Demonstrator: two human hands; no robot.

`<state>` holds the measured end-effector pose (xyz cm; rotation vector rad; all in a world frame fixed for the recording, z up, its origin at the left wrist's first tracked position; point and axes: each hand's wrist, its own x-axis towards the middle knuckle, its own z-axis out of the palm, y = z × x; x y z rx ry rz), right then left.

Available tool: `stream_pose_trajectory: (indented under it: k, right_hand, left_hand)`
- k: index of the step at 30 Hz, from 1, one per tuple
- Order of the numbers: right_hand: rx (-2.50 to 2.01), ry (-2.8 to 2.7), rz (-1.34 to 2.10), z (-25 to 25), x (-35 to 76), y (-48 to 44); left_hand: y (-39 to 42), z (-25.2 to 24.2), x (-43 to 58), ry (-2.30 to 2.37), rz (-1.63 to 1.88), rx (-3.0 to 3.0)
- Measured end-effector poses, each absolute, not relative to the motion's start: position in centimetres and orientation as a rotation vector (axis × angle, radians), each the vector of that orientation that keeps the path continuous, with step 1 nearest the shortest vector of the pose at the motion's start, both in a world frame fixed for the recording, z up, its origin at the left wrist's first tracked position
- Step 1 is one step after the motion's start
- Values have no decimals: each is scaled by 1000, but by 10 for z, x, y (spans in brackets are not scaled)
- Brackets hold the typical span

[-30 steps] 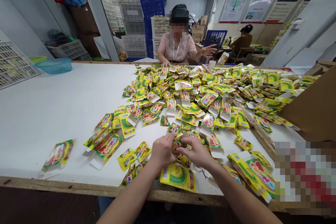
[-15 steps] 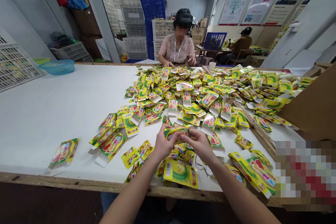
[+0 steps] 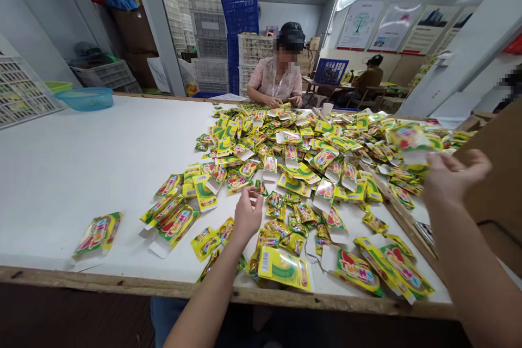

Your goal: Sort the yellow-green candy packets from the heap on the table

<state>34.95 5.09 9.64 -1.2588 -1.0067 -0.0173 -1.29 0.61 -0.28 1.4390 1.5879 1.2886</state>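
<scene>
My left hand (image 3: 248,215) hovers over the near middle of the table, fingers loosely curled and apart, with nothing in it. Small shiny candy packets (image 3: 304,212) lie just right of it. At the right, my right hand (image 3: 454,176) is raised with its fingers spread. A motion-blurred yellow-green candy box (image 3: 410,138) is just beyond its fingertips, seemingly loose in the air. Below, several more boxes lie near the table edge, among them a flat yellow box (image 3: 283,267) and an open-flapped box (image 3: 356,271).
A large heap of boxes (image 3: 293,144) covers the table's middle and far side. A wooden strip (image 3: 391,204) divides the right side, beside a brown carton (image 3: 497,174). Across the table sits a co-worker (image 3: 275,79). A blue basin (image 3: 85,99) and white crate (image 3: 24,89) stand left.
Both hands held a candy box together in the middle. They have parted: my right hand swung far right, and a blurred box is beyond its fingers. My left hand stayed near the middle, now without the box.
</scene>
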Motion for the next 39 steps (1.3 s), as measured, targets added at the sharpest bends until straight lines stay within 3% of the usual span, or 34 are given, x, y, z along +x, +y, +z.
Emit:
stream_pose_trajectory:
  k: [3, 8, 11, 17, 30, 39]
  right_hand:
    - [-1264, -781, -134, 98, 339, 51]
    - [-1320, -1470, 508, 42, 234, 42]
    - [-1379, -1789, 584, 14, 186, 42]
    - [-1367, -2099, 588, -15, 152, 31]
    - [-1442, -2481, 400, -28, 144, 37]
    - [-1413, -2619, 287, -30, 138, 40]
  left_hand:
    - [15, -9, -11, 1665, 1200, 1643]
    - [25, -24, 7, 1510, 661, 2120]
    - [25, -27, 8, 1649, 372, 2199]
    - [25, -18, -10, 1966, 340, 2105]
    - [22, -14, -21, 2149, 228, 1962]
    - [17, -11, -27, 2025, 342, 1968]
